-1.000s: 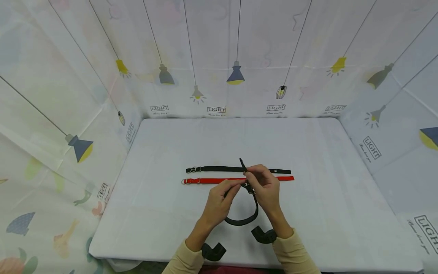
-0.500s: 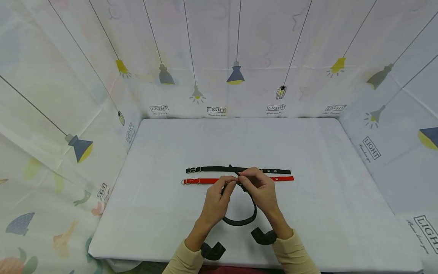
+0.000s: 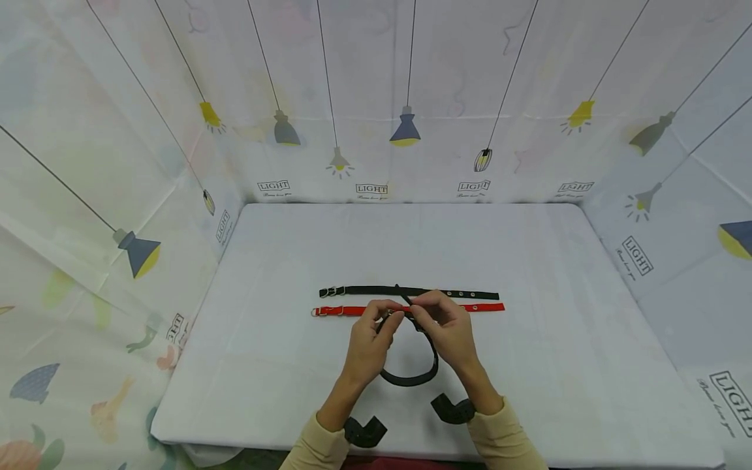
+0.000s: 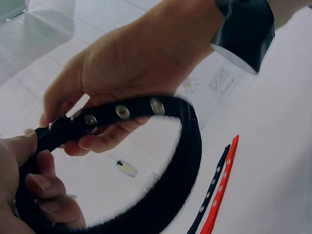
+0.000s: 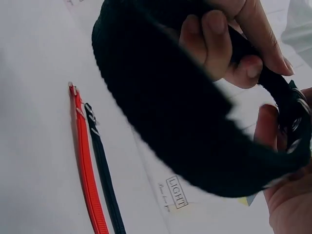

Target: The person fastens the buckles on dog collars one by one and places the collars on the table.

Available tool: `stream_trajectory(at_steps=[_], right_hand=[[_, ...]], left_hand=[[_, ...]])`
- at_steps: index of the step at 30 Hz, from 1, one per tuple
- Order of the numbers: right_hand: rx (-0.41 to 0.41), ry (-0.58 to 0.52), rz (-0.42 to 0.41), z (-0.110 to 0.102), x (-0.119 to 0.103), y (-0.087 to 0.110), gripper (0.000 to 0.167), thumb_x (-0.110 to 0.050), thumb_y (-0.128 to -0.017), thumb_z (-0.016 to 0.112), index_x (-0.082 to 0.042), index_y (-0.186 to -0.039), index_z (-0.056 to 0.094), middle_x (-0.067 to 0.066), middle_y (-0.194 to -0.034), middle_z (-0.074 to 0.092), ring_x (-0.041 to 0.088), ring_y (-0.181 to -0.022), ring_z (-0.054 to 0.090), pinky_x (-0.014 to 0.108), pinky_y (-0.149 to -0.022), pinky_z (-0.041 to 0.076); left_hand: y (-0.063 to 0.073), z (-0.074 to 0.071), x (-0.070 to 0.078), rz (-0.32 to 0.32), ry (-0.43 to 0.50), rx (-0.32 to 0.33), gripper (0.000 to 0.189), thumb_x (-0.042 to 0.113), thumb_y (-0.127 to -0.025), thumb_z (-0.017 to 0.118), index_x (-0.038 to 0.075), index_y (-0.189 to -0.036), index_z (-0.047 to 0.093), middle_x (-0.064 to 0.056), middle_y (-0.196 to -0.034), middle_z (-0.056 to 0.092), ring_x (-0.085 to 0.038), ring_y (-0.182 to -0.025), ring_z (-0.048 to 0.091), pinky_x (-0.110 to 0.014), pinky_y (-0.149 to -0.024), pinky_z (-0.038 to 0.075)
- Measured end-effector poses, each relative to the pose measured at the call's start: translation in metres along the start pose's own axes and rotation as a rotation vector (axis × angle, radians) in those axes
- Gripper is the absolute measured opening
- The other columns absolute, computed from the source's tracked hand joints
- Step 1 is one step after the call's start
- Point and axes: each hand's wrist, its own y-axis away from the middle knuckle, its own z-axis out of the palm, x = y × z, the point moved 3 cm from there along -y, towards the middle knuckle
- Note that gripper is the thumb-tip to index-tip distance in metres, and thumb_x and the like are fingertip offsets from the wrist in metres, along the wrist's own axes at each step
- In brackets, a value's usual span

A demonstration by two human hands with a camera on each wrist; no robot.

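Note:
Both hands hold a black collar bent into a round loop (image 3: pixel 409 380), its lower part hanging toward me over the table. At the top of the loop my left hand (image 3: pixel 369 343) pinches the strap between thumb and fingertips. My right hand (image 3: pixel 451 329) pinches it just beside, the two sets of fingertips nearly meeting. A short strap end (image 3: pixel 403 294) pokes up between them. Metal eyelets (image 4: pixel 123 112) run along the band in the left wrist view. A metal buckle (image 5: pixel 301 103) shows by the fingers in the right wrist view, partly hidden.
Beyond the hands a second black collar (image 3: pixel 376 290) and a red collar (image 3: pixel 346 311) lie flat, side by side, buckles to the left. Fingers cover part of the red one. The white table (image 3: pixel 264 378) meets a lamp-printed cloth wall (image 3: pixel 446 156) behind.
My right hand has moved a little left, closer to the left hand, which has also drifted slightly left. The strap end now pokes up less and leans further left. The loop has shifted left.

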Motion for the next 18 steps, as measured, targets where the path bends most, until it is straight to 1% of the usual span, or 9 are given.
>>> stream_trajectory(at_steps=[3,4,7,10,11,13,15,18], right_hand=[[-0.009,-0.007,0.023,-0.0013,0.0106,0.0027,0.019,0.014,-0.091,0.061,0.008,-0.108,0.064,0.016,-0.093,0.063,0.013,-0.074,0.067,0.026,-0.063,0.059],[-0.008,-0.015,0.025,-0.0016,0.0116,0.0031,0.019,0.013,-0.092,0.06,0.007,-0.109,0.064,0.016,-0.093,0.063,0.014,-0.073,0.068,0.027,-0.062,0.059],[0.017,-0.019,0.019,-0.0033,0.0106,0.0029,0.018,0.01,-0.094,0.06,0.006,-0.112,0.063,0.014,-0.094,0.063,0.013,-0.071,0.069,0.028,-0.06,0.059],[0.041,-0.032,0.01,-0.0051,0.0079,0.0023,0.021,0.008,-0.095,0.059,0.007,-0.116,0.062,0.009,-0.094,0.064,0.012,-0.07,0.068,0.027,-0.059,0.058],[0.042,-0.033,0.007,-0.0054,0.0071,0.0021,0.022,0.007,-0.095,0.059,0.008,-0.117,0.061,0.008,-0.095,0.064,0.012,-0.07,0.068,0.027,-0.059,0.058],[0.036,-0.037,-0.001,-0.0058,0.0061,0.0017,0.023,0.008,-0.096,0.058,0.008,-0.119,0.061,0.008,-0.094,0.063,0.015,-0.069,0.066,0.027,-0.059,0.058],[0.027,-0.032,-0.004,-0.0059,0.0067,0.0017,0.023,0.007,-0.096,0.058,0.008,-0.119,0.061,0.009,-0.093,0.063,0.02,-0.068,0.065,0.027,-0.058,0.057],[0.021,-0.019,-0.011,-0.0057,0.007,0.001,0.022,0.007,-0.096,0.059,0.006,-0.117,0.064,0.012,-0.091,0.063,0.019,-0.067,0.063,0.027,-0.056,0.055]], left_hand=[[-0.0005,-0.0012,-0.0032,-0.084,0.126,0.0,0.028,0.033,-0.098,0.066,0.019,-0.122,0.061,-0.011,-0.088,0.066,-0.006,-0.054,0.047,-0.019,-0.05,0.039],[-0.0008,-0.0018,-0.0042,-0.111,0.171,-0.001,0.031,0.033,-0.097,0.068,0.019,-0.123,0.061,-0.014,-0.09,0.068,-0.006,-0.054,0.047,-0.019,-0.051,0.04],[-0.0015,-0.0033,-0.0067,-0.188,0.283,-0.012,0.037,0.032,-0.094,0.072,0.019,-0.127,0.062,-0.015,-0.094,0.069,-0.007,-0.053,0.045,-0.019,-0.051,0.039],[-0.0019,-0.0045,-0.0079,-0.236,0.309,-0.027,0.038,0.034,-0.093,0.072,0.02,-0.127,0.065,-0.006,-0.095,0.067,-0.006,-0.056,0.044,-0.018,-0.053,0.038],[-0.0019,-0.0047,-0.0082,-0.246,0.308,-0.032,0.037,0.034,-0.093,0.072,0.019,-0.127,0.067,-0.001,-0.095,0.065,-0.007,-0.057,0.043,-0.018,-0.054,0.038],[-0.0016,-0.0047,-0.0081,-0.254,0.3,-0.044,0.036,0.035,-0.094,0.071,0.017,-0.125,0.069,0.003,-0.096,0.063,-0.007,-0.059,0.042,-0.019,-0.055,0.037],[-0.0011,-0.0041,-0.0082,-0.255,0.294,-0.056,0.034,0.035,-0.094,0.07,0.016,-0.123,0.07,0.005,-0.098,0.062,-0.007,-0.06,0.041,-0.019,-0.057,0.037],[-0.0003,-0.0032,-0.0074,-0.253,0.286,-0.063,0.032,0.035,-0.094,0.07,0.017,-0.121,0.071,0.005,-0.094,0.061,-0.008,-0.061,0.042,-0.02,-0.058,0.037]])
